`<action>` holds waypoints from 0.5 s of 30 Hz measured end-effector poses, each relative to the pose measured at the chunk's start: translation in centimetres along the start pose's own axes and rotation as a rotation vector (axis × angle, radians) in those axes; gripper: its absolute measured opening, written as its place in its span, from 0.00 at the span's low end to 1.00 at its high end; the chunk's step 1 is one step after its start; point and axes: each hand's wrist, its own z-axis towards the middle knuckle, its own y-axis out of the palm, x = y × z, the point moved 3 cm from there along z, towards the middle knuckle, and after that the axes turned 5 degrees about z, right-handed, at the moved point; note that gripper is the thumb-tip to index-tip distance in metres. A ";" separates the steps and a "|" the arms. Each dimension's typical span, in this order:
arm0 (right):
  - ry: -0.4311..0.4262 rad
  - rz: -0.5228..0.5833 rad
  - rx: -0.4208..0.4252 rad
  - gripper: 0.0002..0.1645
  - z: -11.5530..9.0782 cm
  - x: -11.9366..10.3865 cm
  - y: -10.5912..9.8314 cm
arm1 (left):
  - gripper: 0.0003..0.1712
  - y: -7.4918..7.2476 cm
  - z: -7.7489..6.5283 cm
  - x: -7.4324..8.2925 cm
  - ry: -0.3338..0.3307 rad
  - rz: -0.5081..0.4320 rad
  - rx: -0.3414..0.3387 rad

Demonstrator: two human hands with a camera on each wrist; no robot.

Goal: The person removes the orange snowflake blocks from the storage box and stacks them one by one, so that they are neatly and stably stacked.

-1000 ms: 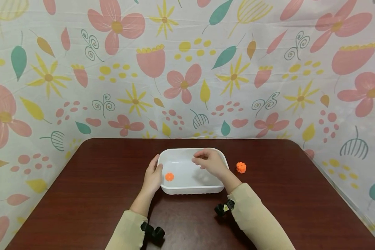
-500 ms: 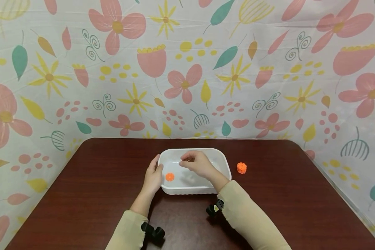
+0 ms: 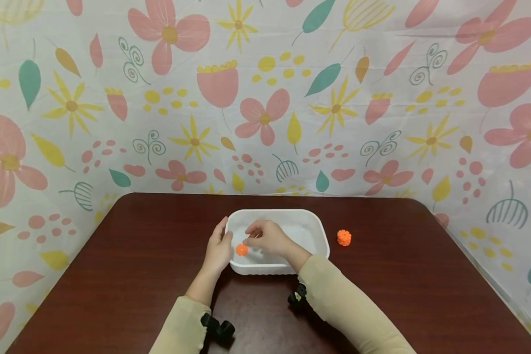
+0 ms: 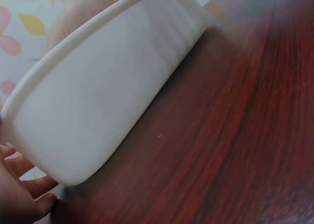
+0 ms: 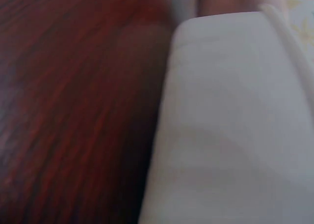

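Note:
A white plastic tray (image 3: 265, 269) lies on the table. My left hand (image 3: 218, 253) holds its left end, thumb at the rim and fingers along the outside; the left wrist view shows these fingers (image 4: 37, 187) against the end wall. Inside, near the left front corner, lies a small orange flower-shaped plastic disc (image 3: 241, 250). My right hand (image 3: 272, 239) reaches over the front wall into the tray, fingers loosely bent, fingertips right beside the disc. Nothing shows between its thumb and forefinger. The right wrist view holds mostly the tray's outer wall (image 5: 225, 111).
Right of the tray, a small stack of orange notched discs (image 3: 343, 238) sits on the dark red-brown wooden table (image 3: 402, 285). A flower-printed cloth (image 3: 265, 162) hangs behind the table's back edge. Dark wrist cameras (image 3: 219, 328) stick out from both sleeves.
My right hand has moved left and lower across the tray, up to the orange disc. My left hand stays on the tray's left end; disc and stack keep their places.

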 end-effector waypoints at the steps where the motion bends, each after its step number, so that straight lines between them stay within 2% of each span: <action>1: 0.005 -0.014 -0.010 0.15 0.0 0.1 0.1 | 0.29 0.0 0.0 0.0 -0.006 -0.006 -0.002; 15: 0.029 -0.213 -0.170 0.21 0.1 0.6 1.8 | 0.28 -0.1 0.0 0.1 -0.008 0.013 0.009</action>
